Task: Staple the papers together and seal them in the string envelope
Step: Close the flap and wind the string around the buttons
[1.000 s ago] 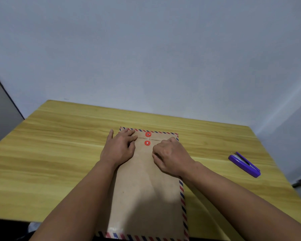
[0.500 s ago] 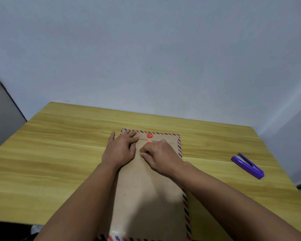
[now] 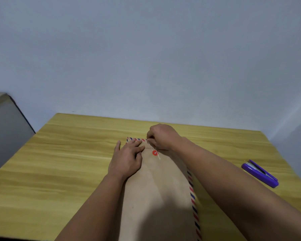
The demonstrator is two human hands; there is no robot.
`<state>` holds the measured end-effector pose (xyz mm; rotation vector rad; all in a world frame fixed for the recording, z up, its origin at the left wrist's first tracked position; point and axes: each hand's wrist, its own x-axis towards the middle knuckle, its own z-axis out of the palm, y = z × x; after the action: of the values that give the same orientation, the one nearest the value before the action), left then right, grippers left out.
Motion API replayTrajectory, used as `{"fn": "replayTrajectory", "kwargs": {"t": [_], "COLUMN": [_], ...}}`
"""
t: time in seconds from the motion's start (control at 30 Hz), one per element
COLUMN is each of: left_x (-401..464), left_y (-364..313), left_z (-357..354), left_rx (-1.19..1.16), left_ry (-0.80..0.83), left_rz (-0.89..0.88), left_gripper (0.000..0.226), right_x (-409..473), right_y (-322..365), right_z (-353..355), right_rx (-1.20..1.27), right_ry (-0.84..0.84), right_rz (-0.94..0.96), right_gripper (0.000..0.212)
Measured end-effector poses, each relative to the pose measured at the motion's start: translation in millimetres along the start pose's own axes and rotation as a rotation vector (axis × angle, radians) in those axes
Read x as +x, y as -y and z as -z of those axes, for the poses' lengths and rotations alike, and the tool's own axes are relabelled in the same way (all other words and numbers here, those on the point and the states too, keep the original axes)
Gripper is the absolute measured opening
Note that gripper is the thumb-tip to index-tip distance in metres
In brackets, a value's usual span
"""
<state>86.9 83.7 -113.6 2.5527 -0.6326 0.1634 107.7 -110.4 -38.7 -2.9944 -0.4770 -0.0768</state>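
Two bare hands work on a brown kraft string envelope with red-and-blue striped edges (image 3: 156, 188) lying on the yellow wooden surface (image 3: 59, 162). Flat and open, the left hand (image 3: 127, 159) presses its far left part, while the right hand (image 3: 162, 136) pinches the thin white string (image 3: 154, 147) above the red round button (image 3: 155, 153). Far right lies a purple stapler (image 3: 260, 173).

No readable text or labels anywhere.

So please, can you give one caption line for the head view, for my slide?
Left hand flattens the kraft envelope while the right hand pulls the string past its red button; purple stapler aside.
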Motion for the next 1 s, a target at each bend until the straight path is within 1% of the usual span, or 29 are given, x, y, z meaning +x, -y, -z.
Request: {"fn": "replayTrajectory", "kwargs": {"t": [0.1,0.3,0.4,0.5,0.6,0.73,0.8,0.9,1.0], "left_x": [-0.3,0.1,0.4,0.0,-0.4,-0.6,-0.9,-0.8,-0.7], "left_y": [-0.2,-1.7,-1.9,-2.0,-2.2,-2.5,-3.0,-4.0,-4.6], "left_z": [-0.1,1.2,1.4,1.6,1.4,1.3,2.0,3.0,3.0], "left_rx": [-0.005,0.002,-0.001,-0.005,-0.010,-0.010,-0.011,-0.011,-0.013], "left_ry": [-0.002,0.010,0.010,0.010,0.005,-0.001,0.003,0.009,0.013], "left_rz": [0.003,0.014,0.019,0.020,0.022,0.016,0.015,0.024,0.024], "left_gripper": [0.044,0.043,0.043,0.043,0.043,0.044,0.045,0.045,0.045], "right_x": [4.3,-1.3,-8.1,-17.1,-33.3,-61.9,-73.9,-87.2,-96.1], "right_y": [-4.8,-16.7,-24.8,-31.0,-33.9,-31.0,-26.7,-19.5,-9.8], "right_z": [-1.7,-5.3,-4.8,-3.3,-5.3,-13.1,-14.8,-19.9,-22.5], "right_rx": [0.040,0.069,0.082,0.081,0.019,-0.102,-0.163,-0.245,-0.285], "right_ry": [0.006,0.002,-0.005,-0.011,-0.027,-0.129,-0.159,-0.156,-0.146], "right_rz": [-0.078,-0.200,-0.227,-0.209,-0.111,0.145,0.244,0.327,0.339], "right_gripper": [0.012,0.013,0.013,0.012,0.018,0.020,0.023,0.023,0.019]}}
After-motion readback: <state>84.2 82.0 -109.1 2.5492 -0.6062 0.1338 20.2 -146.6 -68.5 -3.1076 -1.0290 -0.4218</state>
